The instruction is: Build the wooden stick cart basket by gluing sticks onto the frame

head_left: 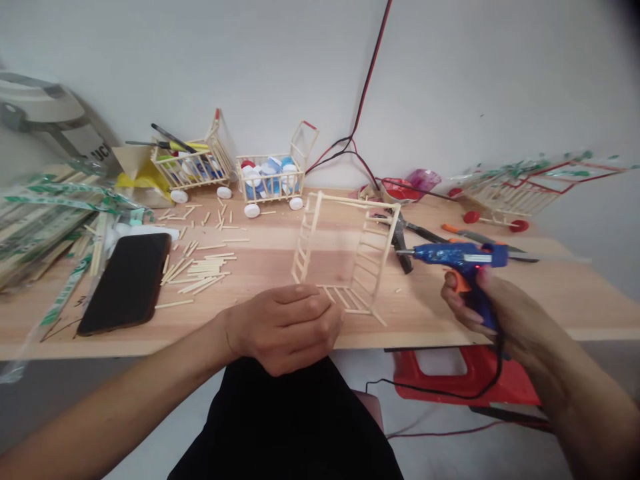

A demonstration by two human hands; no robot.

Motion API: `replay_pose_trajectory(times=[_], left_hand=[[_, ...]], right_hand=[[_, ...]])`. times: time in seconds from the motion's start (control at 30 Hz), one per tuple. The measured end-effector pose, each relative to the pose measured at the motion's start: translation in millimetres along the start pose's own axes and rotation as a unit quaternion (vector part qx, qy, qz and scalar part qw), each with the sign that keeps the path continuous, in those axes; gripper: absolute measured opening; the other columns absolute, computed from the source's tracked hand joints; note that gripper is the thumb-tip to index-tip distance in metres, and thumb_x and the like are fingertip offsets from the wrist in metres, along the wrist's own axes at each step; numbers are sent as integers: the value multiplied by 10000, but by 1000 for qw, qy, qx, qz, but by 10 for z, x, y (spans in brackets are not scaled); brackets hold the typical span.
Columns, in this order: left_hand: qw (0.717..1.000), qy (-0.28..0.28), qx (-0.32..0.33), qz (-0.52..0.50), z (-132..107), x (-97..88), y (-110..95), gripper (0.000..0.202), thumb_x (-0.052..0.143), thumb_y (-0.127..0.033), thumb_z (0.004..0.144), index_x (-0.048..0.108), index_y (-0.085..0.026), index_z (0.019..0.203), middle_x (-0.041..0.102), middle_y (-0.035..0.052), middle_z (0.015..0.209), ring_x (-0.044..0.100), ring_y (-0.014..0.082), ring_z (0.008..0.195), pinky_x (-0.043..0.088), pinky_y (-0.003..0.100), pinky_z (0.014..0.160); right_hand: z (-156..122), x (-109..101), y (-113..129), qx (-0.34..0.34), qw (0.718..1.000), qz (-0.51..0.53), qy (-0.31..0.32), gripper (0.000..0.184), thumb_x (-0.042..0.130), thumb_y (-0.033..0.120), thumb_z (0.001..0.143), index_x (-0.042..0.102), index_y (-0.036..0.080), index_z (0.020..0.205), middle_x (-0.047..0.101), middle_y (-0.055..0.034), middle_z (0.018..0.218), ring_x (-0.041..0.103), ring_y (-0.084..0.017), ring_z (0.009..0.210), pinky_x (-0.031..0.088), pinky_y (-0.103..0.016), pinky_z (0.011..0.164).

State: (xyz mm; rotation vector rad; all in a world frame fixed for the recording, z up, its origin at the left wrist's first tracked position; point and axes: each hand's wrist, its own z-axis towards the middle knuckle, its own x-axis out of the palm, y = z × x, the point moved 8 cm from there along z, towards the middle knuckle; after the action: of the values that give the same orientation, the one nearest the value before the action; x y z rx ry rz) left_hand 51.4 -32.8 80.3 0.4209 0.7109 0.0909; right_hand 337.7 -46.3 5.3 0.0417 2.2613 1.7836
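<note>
My left hand [290, 327] is closed on the near left corner of a small open frame of thin wooden sticks [377, 267], which stands tilted above the table edge. Its sides have ladder-like rungs. In my right hand [500, 310] is a blue hot glue gun [445, 253] with an orange trigger and a small red light. The nozzle points left, a little to the right of the frame and apart from it. A clear glue stick sticks out of the gun's back. Short cut sticks [205, 267] lie scattered left of my left hand.
A black phone [127, 283] lies at left beside bundled sticks in plastic [55, 220]. Along the wall stand small stick carts [273, 180] [193, 167] [520, 193] with wheels. Dark pliers [399, 240] and an orange-handled knife [470, 233] lie behind the glue gun. A red stool [415, 377] is below.
</note>
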Motion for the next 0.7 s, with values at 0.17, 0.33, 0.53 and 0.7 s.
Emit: replay_pose_trajectory(times=[0.17, 0.33, 0.53, 0.7], left_hand=[[1000, 3, 2, 0, 15, -4, 2, 128, 622, -120, 863, 697, -154, 765, 732, 19, 896, 673, 138, 830, 575, 259, 738], [1000, -5, -2, -6, 21, -38, 12, 110, 637, -128, 847, 704, -150, 763, 733, 23, 890, 673, 148, 826, 577, 264, 733], [1000, -5, -4, -16, 43, -76, 5, 169, 587, -144, 888, 727, -184, 802, 740, -7, 908, 669, 126, 843, 586, 242, 774], [996, -75, 51, -19, -16, -85, -63, 129, 629, -201, 878, 727, -200, 795, 726, 4, 932, 664, 129, 840, 600, 243, 750]], right_hand=[[-55, 207, -135, 53, 996, -24, 64, 541, 451, 677, 868, 593, 166, 762, 458, -1, 544, 307, -85, 456, 171, -248, 443], [-33, 274, -107, 46, 996, -28, 73, 550, 436, 704, 853, 576, 179, 765, 448, 2, 548, 291, -94, 447, 163, -254, 442], [99, 276, -150, 65, 994, -9, 88, 510, 440, 670, 873, 547, 178, 792, 453, 7, 589, 282, -83, 465, 141, -239, 437], [229, 474, -126, 66, 976, 41, 204, 527, 402, 672, 891, 535, 178, 766, 442, 27, 583, 221, -66, 445, 103, -229, 429]])
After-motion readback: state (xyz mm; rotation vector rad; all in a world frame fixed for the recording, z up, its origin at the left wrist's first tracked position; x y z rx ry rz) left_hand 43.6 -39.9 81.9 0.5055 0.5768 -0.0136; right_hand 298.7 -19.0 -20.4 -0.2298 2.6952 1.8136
